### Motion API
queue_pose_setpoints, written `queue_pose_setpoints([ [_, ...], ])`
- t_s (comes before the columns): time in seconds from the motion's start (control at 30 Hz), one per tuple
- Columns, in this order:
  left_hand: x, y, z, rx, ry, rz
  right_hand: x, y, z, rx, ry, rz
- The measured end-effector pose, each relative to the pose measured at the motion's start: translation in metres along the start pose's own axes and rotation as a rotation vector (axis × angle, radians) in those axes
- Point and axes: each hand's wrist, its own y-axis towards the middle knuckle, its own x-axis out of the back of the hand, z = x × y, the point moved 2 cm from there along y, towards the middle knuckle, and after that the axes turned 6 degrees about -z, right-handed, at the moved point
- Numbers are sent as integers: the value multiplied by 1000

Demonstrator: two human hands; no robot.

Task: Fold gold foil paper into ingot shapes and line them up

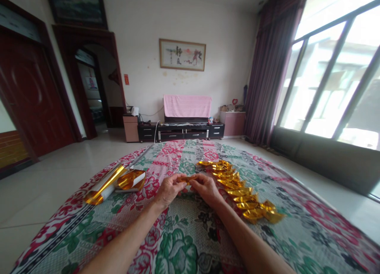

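My left hand [168,189] and my right hand [207,189] meet over a floral cloth [184,242], and both pinch one small piece of gold foil paper [188,179] between their fingertips. Just right of my right hand, a row of several folded gold foil pieces [237,189] runs from the far middle of the cloth toward the near right. Left of my left hand lies a stack of flat gold foil sheets [117,181], some curled at the edges.
The cloth covers a surface in a tiled room. A dark TV cabinet [181,131] with a pink-draped screen [187,106] stands at the far wall. Dark wooden doors [35,103] are at the left, big windows with curtains [332,80] at the right.
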Motion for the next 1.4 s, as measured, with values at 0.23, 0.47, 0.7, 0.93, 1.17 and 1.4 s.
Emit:
queue_pose_setpoints([
  [0.23,0,0,-1,-4,-14,-1,-1,0,-1,-2,-14,24],
  [0.47,0,-2,-3,14,-33,19,-3,-3,5,-13,44,82],
  [0.7,0,1,2,26,-21,1,-5,-2,1,-5,42,117],
  [0.93,1,1,4,10,12,11,-5,-2,-2,6,39,137],
  [1.17,1,2,4,-28,24,9,-6,-2,0,24,42,100],
  [1.4,1,2,2,-108,118,-35,0,-2,2,43,-45,62],
])
